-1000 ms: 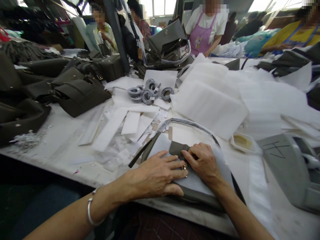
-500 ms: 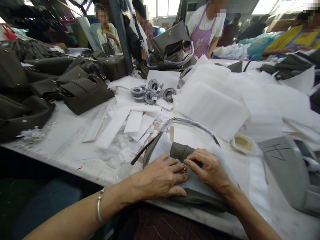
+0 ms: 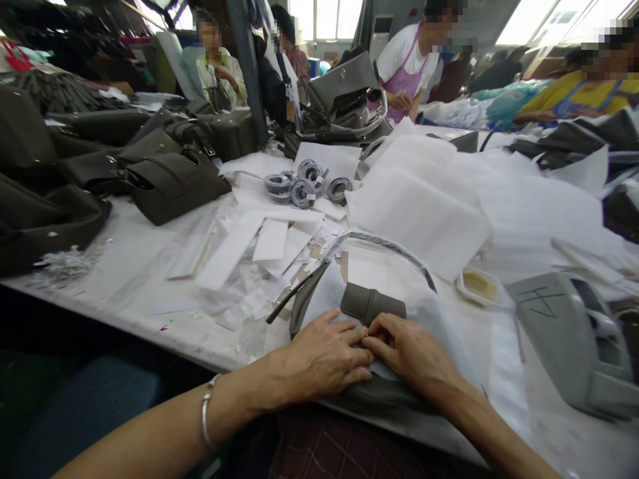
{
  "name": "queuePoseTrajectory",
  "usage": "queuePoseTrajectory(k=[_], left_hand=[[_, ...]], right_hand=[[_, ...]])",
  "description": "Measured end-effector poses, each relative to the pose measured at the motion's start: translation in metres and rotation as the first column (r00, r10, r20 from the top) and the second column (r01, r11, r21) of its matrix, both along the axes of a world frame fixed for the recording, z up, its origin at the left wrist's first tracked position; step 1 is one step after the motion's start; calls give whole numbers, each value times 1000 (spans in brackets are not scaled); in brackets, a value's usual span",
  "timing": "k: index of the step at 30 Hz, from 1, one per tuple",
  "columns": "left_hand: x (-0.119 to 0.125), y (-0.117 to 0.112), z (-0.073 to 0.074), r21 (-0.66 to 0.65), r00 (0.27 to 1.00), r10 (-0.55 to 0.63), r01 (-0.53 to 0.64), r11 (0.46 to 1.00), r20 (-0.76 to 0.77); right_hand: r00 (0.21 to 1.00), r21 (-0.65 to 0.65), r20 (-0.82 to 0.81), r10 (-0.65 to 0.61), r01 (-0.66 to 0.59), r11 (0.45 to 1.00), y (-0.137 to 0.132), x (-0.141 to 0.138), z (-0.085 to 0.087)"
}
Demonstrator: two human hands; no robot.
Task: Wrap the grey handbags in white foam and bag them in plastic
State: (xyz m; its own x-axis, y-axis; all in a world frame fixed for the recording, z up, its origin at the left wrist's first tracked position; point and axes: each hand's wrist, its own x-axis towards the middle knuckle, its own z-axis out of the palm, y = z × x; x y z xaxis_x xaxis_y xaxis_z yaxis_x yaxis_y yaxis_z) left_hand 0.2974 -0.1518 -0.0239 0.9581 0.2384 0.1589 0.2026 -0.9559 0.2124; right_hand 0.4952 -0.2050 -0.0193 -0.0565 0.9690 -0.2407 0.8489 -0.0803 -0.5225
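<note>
A dark olive handbag (image 3: 299,299) lies in front of me, partly covered by a pale foam sheet (image 3: 429,319). Its arched handle (image 3: 382,243) is wrapped in clear plastic. Across the foam lies an olive strap tab (image 3: 372,303). My left hand (image 3: 324,356) rests flat on the bag below that tab, fingers stretched out and slightly apart. Right beside its fingertips, my right hand (image 3: 407,349) is closed in a pinch. What sits between thumb and forefinger is small and mostly covered by the fingers.
Rolled grey coils (image 3: 304,186) and foam sheets (image 3: 424,199) lie beyond the bag. On the right stand a shallow plastic dish (image 3: 478,287) and a grey tape dispenser-like device (image 3: 564,332). Finished-looking olive bags (image 3: 174,183) crowd the left. Several people work across the table.
My right hand has moved slightly down and left, off the tab's right end. Its fingers now cover the small gold metal fitting seen before. My left hand stays nearly in place.
</note>
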Motion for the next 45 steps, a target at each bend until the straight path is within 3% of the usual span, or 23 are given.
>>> queuePoseTrajectory(k=[5, 10, 21, 26, 31, 39, 45], left_hand=[[-1, -5, -9, 19, 999, 35, -36, 999, 33], [-5, -12, -18, 44, 990, 56, -63, 997, 130], [-3, -12, -14, 11, 987, 77, -80, 997, 144], [-2, -9, -11, -25, 995, 59, -57, 998, 79], [-4, -7, -10, -106, 994, 72, -63, 992, 80], [-2, 0, -8, -122, 994, 52, -40, 992, 94], [-9, 1, -2, 21, 991, 24, -27, 999, 134]], right_hand=[[996, 16, 92, 8, -9, 1000, -2, -7, 2], [994, -21, 94, -57, 59, 998, 0, -14, 7], [983, -97, 51, -175, 179, 979, 3, -20, 7], [994, -78, -19, -107, 105, 991, -1, -13, -1], [992, -56, -119, 42, -49, 997, 1, -1, 1], [987, 44, -67, 147, -144, 989, 4, 4, 0], [980, 161, 29, 196, -198, 967, 0, 18, 25]])
